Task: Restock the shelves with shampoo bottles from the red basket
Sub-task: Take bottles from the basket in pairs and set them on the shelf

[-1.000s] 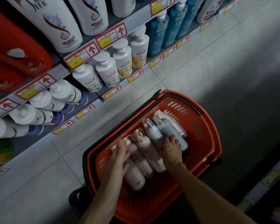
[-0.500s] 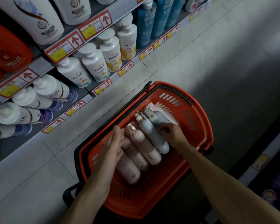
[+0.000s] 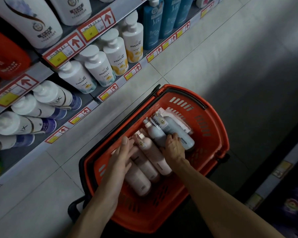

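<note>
The red basket (image 3: 219,134) stands on the tiled floor beside the shelves. Three pink bottles (image 3: 149,167) lie side by side in it, with two grey-blue bottles (image 3: 173,128) to their right. My left hand (image 3: 125,156) lies over the upper end of the leftmost pink bottle (image 3: 138,183), thumb on one side and fingers draped across it. My right hand (image 3: 174,147) curls its fingers over the right grey-blue bottle. The palms hide parts of the bottles.
A flat pink-and-white pack (image 3: 180,117) lies at the basket's far end. The low shelves on the left hold white Pantene bottles (image 3: 100,67), white-and-purple Lux bottles (image 3: 43,109) and blue bottles (image 3: 152,23). Another shelf edge (image 3: 280,170) runs at the lower right.
My right hand has slid back down the grey-blue bottles and its fingers now wrap the right one. My left hand stays on the pink bottles.
</note>
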`<state>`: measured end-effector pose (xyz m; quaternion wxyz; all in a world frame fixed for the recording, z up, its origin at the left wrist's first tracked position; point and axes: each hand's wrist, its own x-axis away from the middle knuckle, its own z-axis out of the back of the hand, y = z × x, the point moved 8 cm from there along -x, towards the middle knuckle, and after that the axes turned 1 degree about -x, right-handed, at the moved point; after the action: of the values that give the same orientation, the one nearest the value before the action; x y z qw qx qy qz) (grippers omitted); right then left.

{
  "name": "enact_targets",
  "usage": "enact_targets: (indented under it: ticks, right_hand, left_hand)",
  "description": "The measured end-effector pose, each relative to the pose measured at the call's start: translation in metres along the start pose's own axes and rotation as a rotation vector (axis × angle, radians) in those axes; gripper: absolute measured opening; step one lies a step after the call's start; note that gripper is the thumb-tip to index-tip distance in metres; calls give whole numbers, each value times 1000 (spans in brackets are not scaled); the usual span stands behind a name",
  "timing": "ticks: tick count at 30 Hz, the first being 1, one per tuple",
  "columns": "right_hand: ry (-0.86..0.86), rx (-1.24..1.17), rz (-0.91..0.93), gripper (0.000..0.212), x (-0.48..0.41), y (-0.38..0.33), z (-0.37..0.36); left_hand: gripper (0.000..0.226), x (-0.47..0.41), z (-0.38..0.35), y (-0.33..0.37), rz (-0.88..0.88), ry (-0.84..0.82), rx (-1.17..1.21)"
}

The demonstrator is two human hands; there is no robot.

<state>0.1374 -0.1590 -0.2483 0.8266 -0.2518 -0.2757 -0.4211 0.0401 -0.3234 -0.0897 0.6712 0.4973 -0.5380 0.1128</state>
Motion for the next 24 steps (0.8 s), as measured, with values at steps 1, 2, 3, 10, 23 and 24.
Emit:
enact_targets:
  ticks: [1,2,3,10,23,24]
  right_hand:
    - [0,-20,15,49,-2,2,1]
    - [-2,-39,26,49,-5,4,4]
    - [-7,-60,34,50,-7,6,5]
    - [37,-207,105,54,7,13,28]
    - [-178,-670,184,34,76,-11,41]
    - [-164,-676,172,34,81,-12,35]
  left_hand:
    - [78,0,0,-1,1,-2,-7]
    - [79,-1,0,-2,4,-1,-18]
    - [78,-2,0,-3,10,4,-22]
    - [59,-21,-8,-10,32,46,-38]
    - [104,-61,-28,-75,259,310,40]
    - [108,-66,-25,-88,257,354,-11]
